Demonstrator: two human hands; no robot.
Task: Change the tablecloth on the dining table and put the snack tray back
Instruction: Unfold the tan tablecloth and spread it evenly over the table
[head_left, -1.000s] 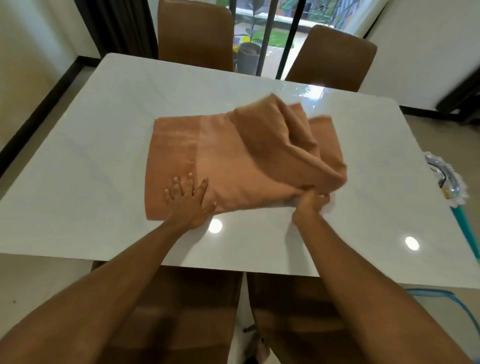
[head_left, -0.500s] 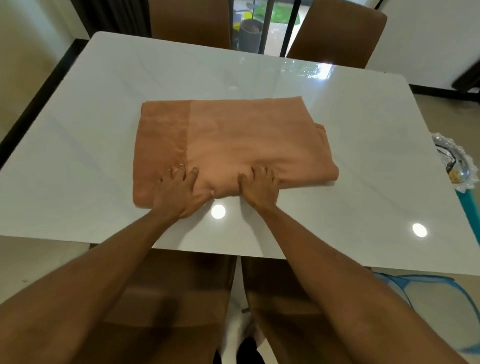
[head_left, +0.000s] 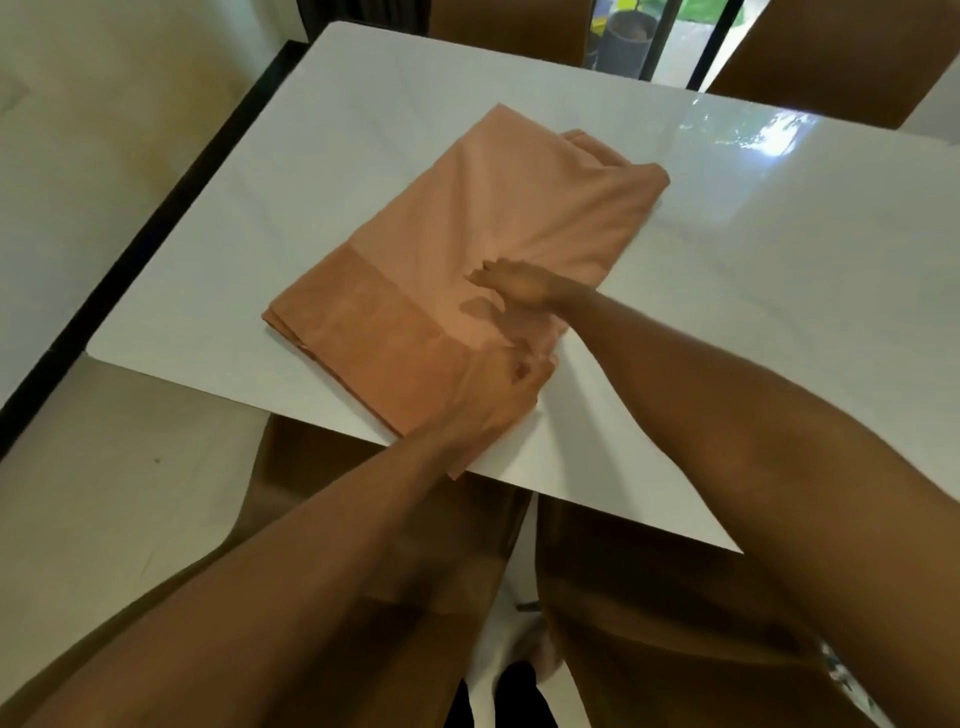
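Folded tablecloth (head_left: 493, 218) diag. on table (head_left: 779, 270), long axis near-left to far-right; L hand (head_left: 498, 400) gripping near edge, R hand (head_left: 517, 288) atop, blurred, grip unclear.

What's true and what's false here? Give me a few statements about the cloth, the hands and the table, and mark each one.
1. The tablecloth lies folded on the table. True.
2. The left hand and the right hand both touch the tablecloth. True.
3. The tablecloth is blue. False: it is orange-tan.
4. The table is dark wood. False: it is glossy white.
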